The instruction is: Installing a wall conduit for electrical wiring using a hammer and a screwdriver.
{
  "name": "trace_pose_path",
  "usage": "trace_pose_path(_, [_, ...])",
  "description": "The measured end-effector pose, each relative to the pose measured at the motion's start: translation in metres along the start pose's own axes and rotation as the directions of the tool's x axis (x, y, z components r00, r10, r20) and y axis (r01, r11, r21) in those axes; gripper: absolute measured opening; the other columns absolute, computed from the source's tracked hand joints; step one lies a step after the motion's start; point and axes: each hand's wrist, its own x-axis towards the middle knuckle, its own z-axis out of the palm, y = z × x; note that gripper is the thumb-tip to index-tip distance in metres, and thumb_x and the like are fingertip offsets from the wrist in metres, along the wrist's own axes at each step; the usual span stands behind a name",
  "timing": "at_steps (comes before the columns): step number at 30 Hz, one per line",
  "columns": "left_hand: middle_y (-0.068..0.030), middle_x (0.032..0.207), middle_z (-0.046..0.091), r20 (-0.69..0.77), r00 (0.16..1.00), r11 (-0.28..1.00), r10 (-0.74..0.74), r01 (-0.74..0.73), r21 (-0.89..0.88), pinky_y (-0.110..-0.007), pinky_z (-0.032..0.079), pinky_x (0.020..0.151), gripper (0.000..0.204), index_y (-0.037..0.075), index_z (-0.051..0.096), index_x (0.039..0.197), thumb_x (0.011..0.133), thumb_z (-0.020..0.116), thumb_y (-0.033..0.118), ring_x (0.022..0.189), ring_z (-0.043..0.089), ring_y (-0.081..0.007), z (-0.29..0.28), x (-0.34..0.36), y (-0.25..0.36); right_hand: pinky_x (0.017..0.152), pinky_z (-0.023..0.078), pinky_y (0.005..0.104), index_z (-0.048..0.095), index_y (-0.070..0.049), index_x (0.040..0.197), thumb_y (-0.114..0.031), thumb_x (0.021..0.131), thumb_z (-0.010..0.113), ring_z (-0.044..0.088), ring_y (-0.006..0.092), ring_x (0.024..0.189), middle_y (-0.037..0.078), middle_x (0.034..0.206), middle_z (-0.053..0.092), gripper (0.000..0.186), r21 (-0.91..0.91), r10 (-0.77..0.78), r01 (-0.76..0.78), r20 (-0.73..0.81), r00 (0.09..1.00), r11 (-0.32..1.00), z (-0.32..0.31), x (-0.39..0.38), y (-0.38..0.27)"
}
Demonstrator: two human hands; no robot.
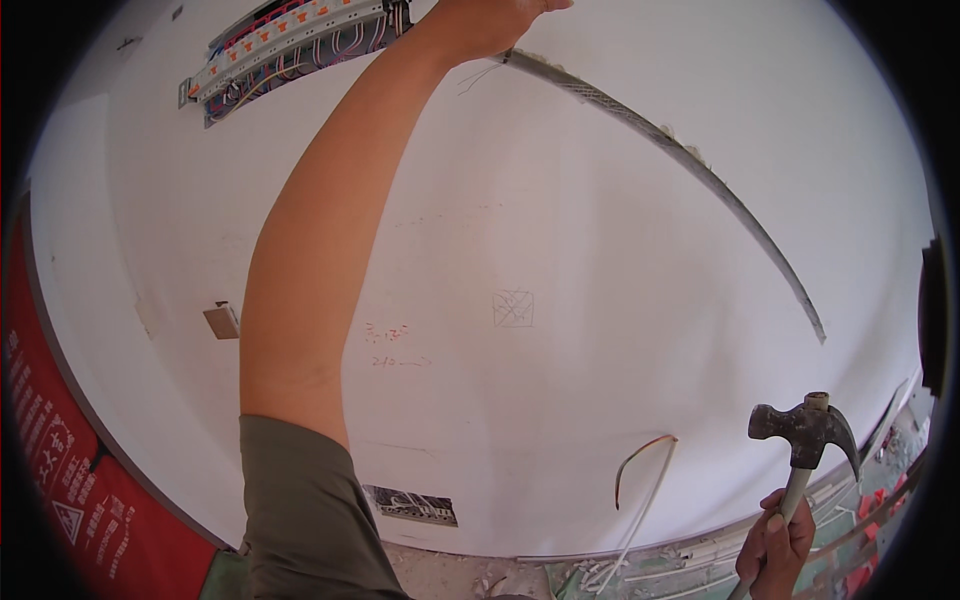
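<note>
Hammer gripped upright in the right hand, left arm stretched high up the wall

Toward the upper left corner of the wall (570,230), an open electrical box (207,113) holds a row of breakers (262,38) with orange switches, and a tangle of red, blue and yellow wires (340,45). Near the wall's lower edge, a rectangular opening (400,500) contains dark and grey parts too small to tell.

The left arm rises almost straight, its hand (482,28) bent to the right at the upper end of a long grey strip (620,105). The top of the picture cuts that hand off, so I cannot tell whether it grasps anything. The right hand (778,548) is wrapped tightly round the handle of the hammer (808,430), fingers closed.

The hammer is in front of the wall's lower right part. Its long axis is near upright, leaning slightly right, head uppermost; the striking face points left, and the claw curves down to the right. The strip slopes down toward the wall's right edge.
</note>
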Motion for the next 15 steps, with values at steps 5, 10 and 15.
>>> trace_pose_path(5, [-0.0315, 0.125, 0.054, -0.020, 1.000, 0.999, 0.022, -0.022, 0.025, -0.045, 0.042, 0.104, 0.054, -0.010, 0.040, 0.131, 0.092, 0.061, 0.022, 0.120, 0.054, -0.0393, -0.004, -0.001, 0.000, 0.034, 0.029, 0.0200, 0.048, 0.006, 0.118, -0.020, 0.101, 0.050, 0.035, 0.0047, 0.038, -0.001, 0.061, 0.045, 0.030, 0.008, -0.012, 0.012, 0.008, 1.000, 1.000, 0.002, 0.001, 0.002])
trace_pose_path(10, [-0.0318, 0.125, 0.054, -0.020, 0.999, 0.999, 0.040, -0.039, 0.032, -0.044, 0.042, 0.104, 0.055, -0.010, 0.040, 0.132, 0.093, 0.061, 0.023, 0.119, 0.054, -0.0394, -0.010, -0.004, 0.016, 0.034, 0.029, 0.0200, 0.047, 0.006, 0.121, -0.021, 0.101, 0.051, 0.035, 0.0047, 0.039, -0.001, 0.061, 0.045, 0.034, 0.058, -0.009, 0.006, 0.055, 0.998, 0.998, -0.001, 0.003, 0.005])
trace_pose_path(15, [-0.0308, 0.124, 0.055, -0.042, 0.999, 0.999, 0.021, -0.019, 0.045, -0.044, 0.043, 0.103, 0.054, -0.009, 0.040, 0.132, 0.093, 0.060, 0.022, 0.117, 0.055, -0.0388, -0.005, -0.010, 0.018, 0.031, 0.024, 0.0203, 0.046, 0.002, 0.120, -0.030, 0.099, 0.052, 0.033, 0.0052, 0.033, -0.003, 0.054, 0.039, 0.039, 0.041, -0.139, 0.138, 0.013, 0.990, 0.990, 0.015, 0.019, 0.009])
